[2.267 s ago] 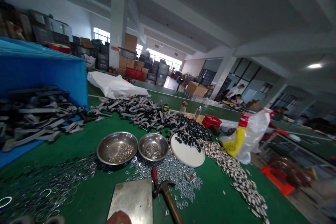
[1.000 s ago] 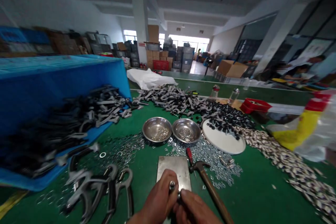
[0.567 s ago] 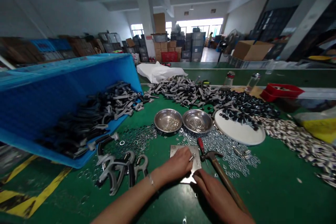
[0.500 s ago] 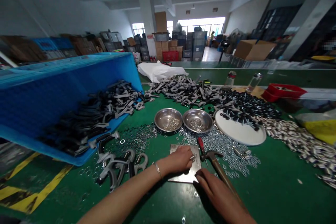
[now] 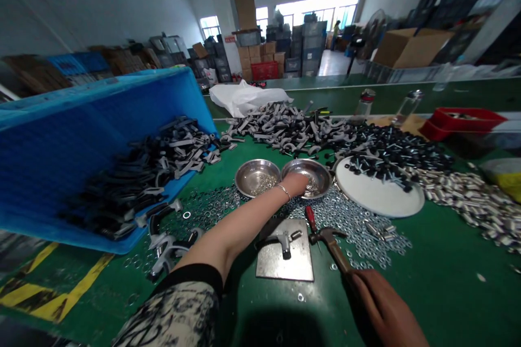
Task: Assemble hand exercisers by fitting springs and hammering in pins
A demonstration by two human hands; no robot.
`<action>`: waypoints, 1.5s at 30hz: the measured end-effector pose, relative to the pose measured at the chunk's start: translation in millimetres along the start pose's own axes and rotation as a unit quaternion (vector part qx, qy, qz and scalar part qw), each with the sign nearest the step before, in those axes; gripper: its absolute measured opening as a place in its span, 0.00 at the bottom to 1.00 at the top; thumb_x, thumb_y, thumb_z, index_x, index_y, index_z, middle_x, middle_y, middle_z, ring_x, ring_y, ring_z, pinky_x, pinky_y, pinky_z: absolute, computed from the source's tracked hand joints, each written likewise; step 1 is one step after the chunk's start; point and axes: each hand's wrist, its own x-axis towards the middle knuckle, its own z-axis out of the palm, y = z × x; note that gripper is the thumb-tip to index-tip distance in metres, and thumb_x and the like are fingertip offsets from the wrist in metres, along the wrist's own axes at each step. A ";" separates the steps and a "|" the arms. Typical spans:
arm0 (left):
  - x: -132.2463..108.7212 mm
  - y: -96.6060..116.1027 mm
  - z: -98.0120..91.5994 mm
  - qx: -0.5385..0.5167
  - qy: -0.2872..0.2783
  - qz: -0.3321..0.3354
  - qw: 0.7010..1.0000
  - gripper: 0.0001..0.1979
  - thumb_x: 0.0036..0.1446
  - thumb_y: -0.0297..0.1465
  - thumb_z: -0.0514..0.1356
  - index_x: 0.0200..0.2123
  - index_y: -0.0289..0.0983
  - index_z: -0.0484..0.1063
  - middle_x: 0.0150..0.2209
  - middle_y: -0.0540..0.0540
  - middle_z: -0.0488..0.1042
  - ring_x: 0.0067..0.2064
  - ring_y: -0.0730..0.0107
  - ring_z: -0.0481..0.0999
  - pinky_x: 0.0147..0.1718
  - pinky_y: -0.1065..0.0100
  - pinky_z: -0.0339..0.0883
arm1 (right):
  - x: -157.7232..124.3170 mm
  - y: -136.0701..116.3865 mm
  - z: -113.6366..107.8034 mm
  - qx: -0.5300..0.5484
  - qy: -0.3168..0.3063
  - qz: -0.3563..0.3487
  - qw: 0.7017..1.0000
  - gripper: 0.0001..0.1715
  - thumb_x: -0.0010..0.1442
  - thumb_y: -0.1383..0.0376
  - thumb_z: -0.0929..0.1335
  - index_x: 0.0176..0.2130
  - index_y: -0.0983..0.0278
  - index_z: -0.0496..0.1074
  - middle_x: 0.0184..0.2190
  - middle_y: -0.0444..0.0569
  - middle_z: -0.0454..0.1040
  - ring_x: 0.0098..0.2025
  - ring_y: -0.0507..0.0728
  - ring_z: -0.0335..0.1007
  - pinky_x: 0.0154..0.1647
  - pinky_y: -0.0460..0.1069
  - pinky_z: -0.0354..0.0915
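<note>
My left hand reaches into the right steel bowl, over small metal pins; its fingertips are hidden among them. Wrapped round the wooden handle of a claw hammer is my right hand, at the lower right. A metal plate lies in front of me. On it rests a grey and black clamp-like part with a small spring-like piece at its end. A red-handled screwdriver lies between plate and hammer. The left steel bowl holds small bits.
A blue crate of black and grey parts stands at the left. Behind the bowls lie piled grey parts. A white plate with black-headed screws, scattered washers, metal cylinders and a red tray are on the right.
My left hand has moved from the metal plate up into the right bowl, uncovering the clamp-like part. My right hand has moved right from the plate's edge and taken hold of the hammer's handle.
</note>
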 end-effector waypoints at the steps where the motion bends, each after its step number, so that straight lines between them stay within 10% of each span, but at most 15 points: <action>1: 2.2 -0.9 5.3 -0.005 0.003 -0.003 1.000 0.11 0.64 0.33 0.60 0.46 0.32 0.74 0.47 0.40 0.76 0.48 0.60 0.77 0.49 0.56 0.71 | -0.6 4.7 1.4 -0.026 0.009 0.000 1.000 0.22 0.67 0.49 0.61 0.48 0.59 0.73 0.46 0.55 0.76 0.47 0.62 0.75 0.50 0.55 0.70; 11: -5.3 -5.5 11.4 -0.124 0.129 -0.016 0.984 0.11 0.62 0.22 0.54 0.46 0.29 0.73 0.44 0.36 0.78 0.47 0.59 0.78 0.47 0.63 0.69 | 27.6 5.2 4.4 -0.051 -0.058 0.064 0.995 0.24 0.64 0.50 0.63 0.50 0.63 0.70 0.44 0.57 0.77 0.43 0.65 0.76 0.46 0.57 0.69; 20: -151.1 -6.3 49.6 -0.357 0.166 -0.005 0.919 0.08 0.63 0.34 0.59 0.37 0.35 0.75 0.37 0.47 0.78 0.39 0.68 0.76 0.40 0.68 0.67 | 40.0 0.6 -12.3 0.154 -0.159 0.162 0.962 0.27 0.61 0.43 0.63 0.37 0.63 0.74 0.29 0.48 0.76 0.31 0.59 0.72 0.30 0.50 0.67; 30: -163.6 -5.1 66.4 -0.258 0.103 -0.082 0.957 0.09 0.63 0.33 0.58 0.33 0.35 0.73 0.35 0.44 0.77 0.38 0.63 0.75 0.37 0.66 0.63 | 37.9 -35.9 -28.8 0.172 -0.090 0.112 0.975 0.23 0.60 0.46 0.66 0.45 0.60 0.70 0.29 0.46 0.75 0.30 0.57 0.72 0.28 0.48 0.69; 37: -166.4 -2.3 50.8 -0.034 0.091 0.115 0.989 0.13 0.67 0.36 0.54 0.41 0.33 0.73 0.42 0.36 0.75 0.49 0.52 0.71 0.52 0.53 0.58 | 36.4 -28.1 -34.9 0.068 -0.148 0.052 0.985 0.29 0.64 0.48 0.63 0.58 0.60 0.69 0.41 0.54 0.81 0.36 0.64 0.79 0.37 0.55 0.74; 41: -179.2 -0.2 59.1 -0.104 0.105 0.036 0.988 0.53 0.46 0.55 0.67 0.66 0.31 0.53 0.58 0.29 0.66 0.58 0.40 0.64 0.57 0.45 0.54 | 38.2 -50.8 -38.5 0.031 -0.096 -0.068 0.993 0.32 0.66 0.53 0.62 0.67 0.53 0.60 0.65 0.49 0.66 0.62 0.66 0.66 0.61 0.60 0.63; 45: -190.3 1.6 76.9 -0.189 0.081 -0.013 0.979 0.58 0.49 0.43 0.70 0.70 0.34 0.35 0.62 0.29 0.62 0.62 0.41 0.62 0.60 0.44 0.52 | 45.1 -63.4 -27.7 -0.010 -0.125 -0.091 0.988 0.32 0.67 0.57 0.60 0.68 0.52 0.59 0.54 0.54 0.76 0.49 0.65 0.77 0.51 0.59 0.70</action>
